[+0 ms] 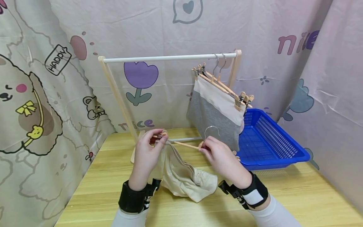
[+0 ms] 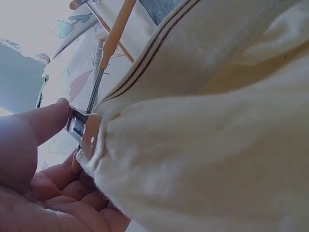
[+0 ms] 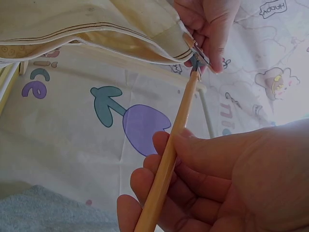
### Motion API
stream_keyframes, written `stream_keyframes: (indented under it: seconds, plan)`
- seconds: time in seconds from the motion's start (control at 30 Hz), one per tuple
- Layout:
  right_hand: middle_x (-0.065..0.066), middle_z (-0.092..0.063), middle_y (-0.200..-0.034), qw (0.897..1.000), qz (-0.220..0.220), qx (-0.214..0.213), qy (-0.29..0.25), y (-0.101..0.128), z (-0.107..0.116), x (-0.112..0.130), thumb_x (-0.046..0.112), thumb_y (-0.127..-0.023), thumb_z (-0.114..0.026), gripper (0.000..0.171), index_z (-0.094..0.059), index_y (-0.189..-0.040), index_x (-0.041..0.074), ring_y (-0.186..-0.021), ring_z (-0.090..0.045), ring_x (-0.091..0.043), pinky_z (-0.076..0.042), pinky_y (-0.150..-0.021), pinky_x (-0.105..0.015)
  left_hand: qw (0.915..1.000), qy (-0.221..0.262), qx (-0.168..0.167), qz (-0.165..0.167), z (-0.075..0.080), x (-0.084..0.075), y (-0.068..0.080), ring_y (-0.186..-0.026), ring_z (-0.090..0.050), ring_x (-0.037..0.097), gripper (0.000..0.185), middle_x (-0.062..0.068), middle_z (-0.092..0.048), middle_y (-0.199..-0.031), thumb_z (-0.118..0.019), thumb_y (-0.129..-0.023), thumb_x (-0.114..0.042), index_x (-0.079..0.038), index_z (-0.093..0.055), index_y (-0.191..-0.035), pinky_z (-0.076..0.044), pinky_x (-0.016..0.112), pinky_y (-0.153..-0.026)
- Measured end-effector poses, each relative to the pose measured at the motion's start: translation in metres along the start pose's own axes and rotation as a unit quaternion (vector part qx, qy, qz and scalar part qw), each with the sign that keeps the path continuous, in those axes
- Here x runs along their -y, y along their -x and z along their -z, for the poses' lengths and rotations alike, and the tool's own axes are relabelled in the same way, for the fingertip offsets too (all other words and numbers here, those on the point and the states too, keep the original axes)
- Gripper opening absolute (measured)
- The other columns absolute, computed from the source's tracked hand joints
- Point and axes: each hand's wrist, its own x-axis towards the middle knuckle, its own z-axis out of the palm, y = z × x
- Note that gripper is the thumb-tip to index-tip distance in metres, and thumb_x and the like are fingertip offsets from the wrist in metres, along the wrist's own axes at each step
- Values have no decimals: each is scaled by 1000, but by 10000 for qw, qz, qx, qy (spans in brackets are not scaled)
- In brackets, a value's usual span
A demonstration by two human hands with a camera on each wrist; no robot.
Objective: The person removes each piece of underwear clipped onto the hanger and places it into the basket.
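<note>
A wooden clip hanger (image 1: 185, 145) with a metal hook is held up over the table between both hands. My left hand (image 1: 147, 151) pinches the clip (image 2: 90, 134) at the hanger's left end between thumb and fingers. That clip sits at the edge of a cream cloth garment (image 1: 184, 183), whose stitched waistband (image 2: 159, 53) droops away from it. The rest of the garment hangs down to the tabletop. Near the middle of the bar, my right hand (image 1: 221, 154) grips the hanger, fingers curled round the wood in the right wrist view. The hanger's right clip is mostly hidden in the head view.
Behind the hands stands a rack with a white rail (image 1: 170, 58) and wooden legs. Two clip hangers hang at its right end, with a grey and white garment (image 1: 215, 107) clipped on. A blue plastic basket (image 1: 272, 164) stands at the right on the wooden table (image 1: 93, 189).
</note>
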Motion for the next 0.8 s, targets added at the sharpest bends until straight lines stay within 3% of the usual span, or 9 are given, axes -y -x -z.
stream_keyframes:
  seconds: [0.27, 0.5, 0.8]
  plan:
    - [4, -58, -85, 9999, 79, 63, 94, 1, 2, 1, 7, -95, -72, 8, -68, -90, 10, -74, -55, -8, -51, -68, -30, 9999, -90, 92, -19, -1, 0, 0, -96, -63, 24, 25, 12, -70, -107, -74, -96, -16, -4, -73, -118, -51, 27, -85]
    - [3, -58, -85, 9997, 170, 96, 138, 2, 3, 1, 6, -95, -72, 8, -67, -90, 10, -75, -57, -8, -53, -70, -30, 9997, -65, 214, -94, -1, 1, 0, -95, -64, 26, 23, 14, -69, -108, -72, -98, -19, -3, -72, -116, -51, 27, -80]
    - [3, -59, -87, 9992, 271, 156, 251, 3, 4, 0, 6, -95, -73, 5, -68, -94, 8, -77, -59, -9, -55, -73, -30, 9981, 219, 561, 160, 0, 3, -2, -96, -61, 22, 22, 13, -70, -108, -71, -99, -17, -4, -70, -117, -49, 28, -82]
